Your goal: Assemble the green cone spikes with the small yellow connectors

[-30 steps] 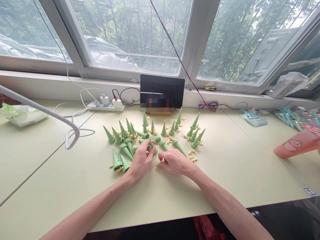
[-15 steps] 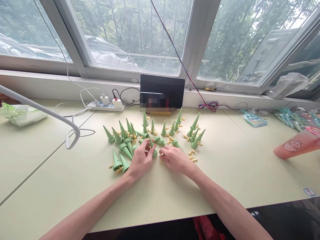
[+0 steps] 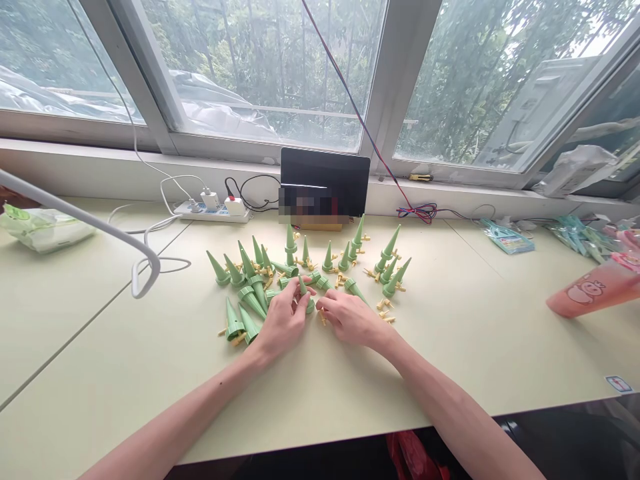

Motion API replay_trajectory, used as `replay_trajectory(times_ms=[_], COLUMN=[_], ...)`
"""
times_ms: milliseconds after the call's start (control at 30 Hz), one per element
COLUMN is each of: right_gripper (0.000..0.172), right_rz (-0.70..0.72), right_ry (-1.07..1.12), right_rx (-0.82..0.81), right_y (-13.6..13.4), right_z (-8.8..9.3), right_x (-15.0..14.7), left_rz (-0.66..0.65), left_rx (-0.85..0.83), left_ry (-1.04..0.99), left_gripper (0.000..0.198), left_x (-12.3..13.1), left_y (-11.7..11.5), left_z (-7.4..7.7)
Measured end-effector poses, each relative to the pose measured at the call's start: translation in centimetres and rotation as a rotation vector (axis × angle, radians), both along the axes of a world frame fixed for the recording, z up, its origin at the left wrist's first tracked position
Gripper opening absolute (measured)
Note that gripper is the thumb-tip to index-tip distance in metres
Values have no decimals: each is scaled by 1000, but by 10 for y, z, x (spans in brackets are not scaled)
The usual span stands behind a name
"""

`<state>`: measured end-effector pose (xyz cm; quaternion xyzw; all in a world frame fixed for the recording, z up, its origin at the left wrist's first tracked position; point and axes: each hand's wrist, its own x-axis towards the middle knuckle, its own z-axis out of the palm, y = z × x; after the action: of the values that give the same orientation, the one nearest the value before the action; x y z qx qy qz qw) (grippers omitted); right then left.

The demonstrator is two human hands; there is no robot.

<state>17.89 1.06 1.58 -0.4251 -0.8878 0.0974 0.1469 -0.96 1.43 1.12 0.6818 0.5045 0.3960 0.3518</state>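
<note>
Bright, diffuse daylight from windows (image 3: pixel 260 67) at 12 o'clock; sky glare at 2 o'clock. Table (image 3: pixel 310 407) evenly lit, shadows faint. Wide-angle stretch near edges.

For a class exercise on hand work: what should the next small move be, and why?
Perhaps close the right hand on the small yellow piece: it shows just below the fingertips, a firm grip on it isn't visible, and the left hand holds a green cone nearby.
</note>
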Motion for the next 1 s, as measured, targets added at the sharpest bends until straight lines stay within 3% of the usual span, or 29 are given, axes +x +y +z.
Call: replay_trajectory(times_ms=[233,400,1000], right_gripper=[23,15,9], right_rz=[35,39,16], right_ry=[-26,-2,31], right_rx=[-77,-79,-54], right_y=[0,1,2], right_z=[5,3,-4], right_x=[3,2,-1], left_rz=[18,34,48], left_rx=[72,135,91], left_ry=[71,91,46], left_gripper=[20,15,22], left_x=[0,-1,-1], left_y=[2,4,3], left_z=[-1,-4,-7])
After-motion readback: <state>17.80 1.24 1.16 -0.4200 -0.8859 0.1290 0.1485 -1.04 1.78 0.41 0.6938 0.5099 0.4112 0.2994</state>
